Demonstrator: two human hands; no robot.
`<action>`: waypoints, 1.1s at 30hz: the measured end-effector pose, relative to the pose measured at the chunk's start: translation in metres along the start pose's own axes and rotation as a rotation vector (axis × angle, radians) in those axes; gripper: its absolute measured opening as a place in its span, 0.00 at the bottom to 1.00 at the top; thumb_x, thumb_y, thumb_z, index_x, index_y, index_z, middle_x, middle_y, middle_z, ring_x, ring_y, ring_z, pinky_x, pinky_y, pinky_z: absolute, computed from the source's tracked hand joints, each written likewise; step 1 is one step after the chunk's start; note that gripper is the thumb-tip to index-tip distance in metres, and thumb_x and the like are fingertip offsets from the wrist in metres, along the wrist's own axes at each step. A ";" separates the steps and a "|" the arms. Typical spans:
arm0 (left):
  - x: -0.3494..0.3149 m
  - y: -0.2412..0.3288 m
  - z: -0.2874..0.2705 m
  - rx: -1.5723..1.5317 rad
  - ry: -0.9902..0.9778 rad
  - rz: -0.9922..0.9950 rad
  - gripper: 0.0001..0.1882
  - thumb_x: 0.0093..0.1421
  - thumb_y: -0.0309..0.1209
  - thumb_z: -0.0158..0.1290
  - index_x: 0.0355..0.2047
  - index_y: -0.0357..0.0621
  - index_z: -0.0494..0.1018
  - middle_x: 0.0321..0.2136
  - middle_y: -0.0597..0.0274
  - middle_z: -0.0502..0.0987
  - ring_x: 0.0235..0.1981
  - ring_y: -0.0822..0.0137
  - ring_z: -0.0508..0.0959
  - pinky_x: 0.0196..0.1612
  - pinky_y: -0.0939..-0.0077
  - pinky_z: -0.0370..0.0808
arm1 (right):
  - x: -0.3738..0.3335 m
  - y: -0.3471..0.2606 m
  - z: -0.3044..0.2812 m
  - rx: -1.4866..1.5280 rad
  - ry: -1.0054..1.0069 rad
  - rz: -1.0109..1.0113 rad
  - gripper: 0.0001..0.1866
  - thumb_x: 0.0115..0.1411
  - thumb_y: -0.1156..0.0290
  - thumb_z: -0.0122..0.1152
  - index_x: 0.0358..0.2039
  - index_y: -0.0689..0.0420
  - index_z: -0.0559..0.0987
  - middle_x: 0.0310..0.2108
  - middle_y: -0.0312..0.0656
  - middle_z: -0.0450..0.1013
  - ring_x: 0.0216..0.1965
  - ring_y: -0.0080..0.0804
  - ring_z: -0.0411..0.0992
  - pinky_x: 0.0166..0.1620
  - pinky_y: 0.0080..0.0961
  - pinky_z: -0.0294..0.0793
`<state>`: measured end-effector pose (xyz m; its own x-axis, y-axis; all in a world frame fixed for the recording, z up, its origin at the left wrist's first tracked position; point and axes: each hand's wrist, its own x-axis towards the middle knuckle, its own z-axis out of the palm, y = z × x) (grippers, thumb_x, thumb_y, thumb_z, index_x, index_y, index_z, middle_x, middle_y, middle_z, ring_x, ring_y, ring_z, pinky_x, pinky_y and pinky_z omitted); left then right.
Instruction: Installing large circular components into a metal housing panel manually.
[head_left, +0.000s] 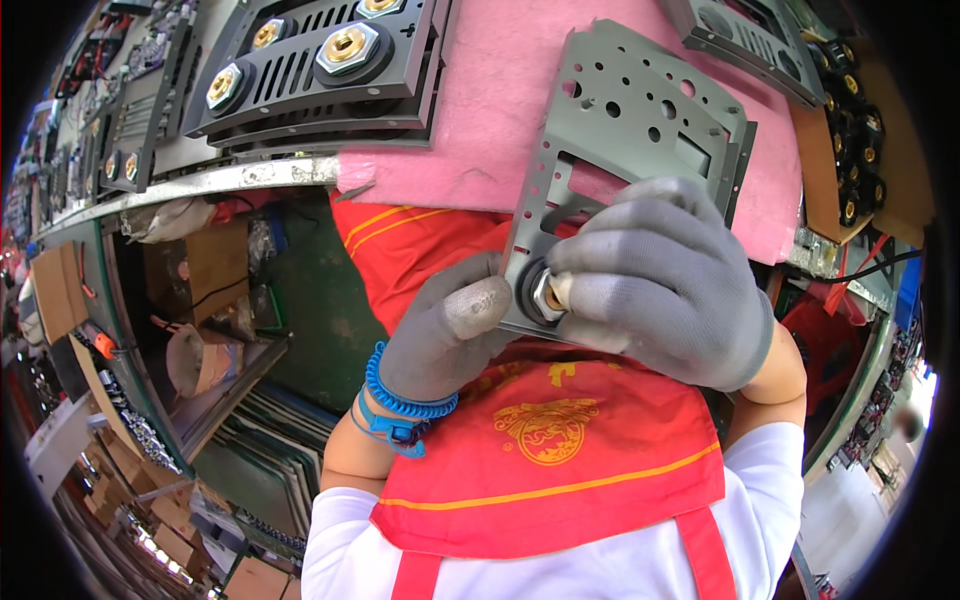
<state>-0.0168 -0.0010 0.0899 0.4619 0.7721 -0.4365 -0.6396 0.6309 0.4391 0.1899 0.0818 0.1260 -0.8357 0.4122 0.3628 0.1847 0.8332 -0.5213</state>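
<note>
A grey metal panel (625,145) with round holes and rectangular cutouts tilts over the bench's front edge toward my body. My left hand (445,325), in a grey glove, grips its near left edge, with the thumb on the near side. Close to that corner sits a fitting with a silver hex nut (543,297), a brass centre and a black ring behind it. The fingers of my right hand (665,285), also gloved in grey, are closed round this nut and cover part of it. Its palm hides the panel's near right part.
Finished-looking grey panels (300,100) with brass fittings are stacked at the back left on the pink mat (490,90). Another slotted panel (750,45) lies at the back right, beside a cardboard box (815,165) of black-and-brass fittings. An open shelf (235,380) stands below the bench at left.
</note>
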 end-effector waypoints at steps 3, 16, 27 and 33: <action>0.002 -0.004 -0.002 0.008 -0.007 -0.015 0.34 0.59 0.48 0.54 0.52 0.27 0.67 0.48 0.49 0.74 0.49 0.61 0.76 0.55 0.66 0.71 | 0.007 -0.010 0.001 -0.155 0.100 0.087 0.20 0.53 0.51 0.64 0.36 0.54 0.80 0.28 0.35 0.69 0.31 0.37 0.70 0.42 0.36 0.66; 0.003 0.004 -0.005 0.078 0.065 0.014 0.35 0.58 0.48 0.52 0.54 0.27 0.66 0.49 0.48 0.74 0.50 0.60 0.76 0.56 0.64 0.71 | -0.006 0.002 -0.022 0.024 0.116 0.042 0.23 0.63 0.50 0.54 0.17 0.52 0.69 0.19 0.33 0.68 0.27 0.37 0.71 0.39 0.41 0.67; 0.005 0.001 -0.005 0.079 -0.050 0.043 0.39 0.60 0.51 0.48 0.58 0.25 0.63 0.54 0.45 0.71 0.55 0.56 0.73 0.61 0.61 0.66 | 0.002 -0.020 -0.031 0.417 -0.162 0.392 0.20 0.54 0.66 0.63 0.48 0.53 0.76 0.45 0.38 0.75 0.45 0.38 0.74 0.45 0.33 0.74; 0.005 0.005 -0.002 0.178 -0.091 0.091 0.38 0.61 0.51 0.48 0.57 0.25 0.64 0.55 0.48 0.71 0.56 0.59 0.72 0.60 0.65 0.66 | 0.005 -0.010 0.001 0.206 0.042 0.109 0.18 0.55 0.74 0.63 0.47 0.51 0.77 0.49 0.38 0.71 0.47 0.41 0.70 0.47 0.36 0.73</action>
<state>-0.0188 0.0065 0.0884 0.4659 0.8250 -0.3198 -0.5666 0.5558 0.6084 0.1831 0.0749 0.1321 -0.7933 0.5146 0.3254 0.1596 0.6916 -0.7045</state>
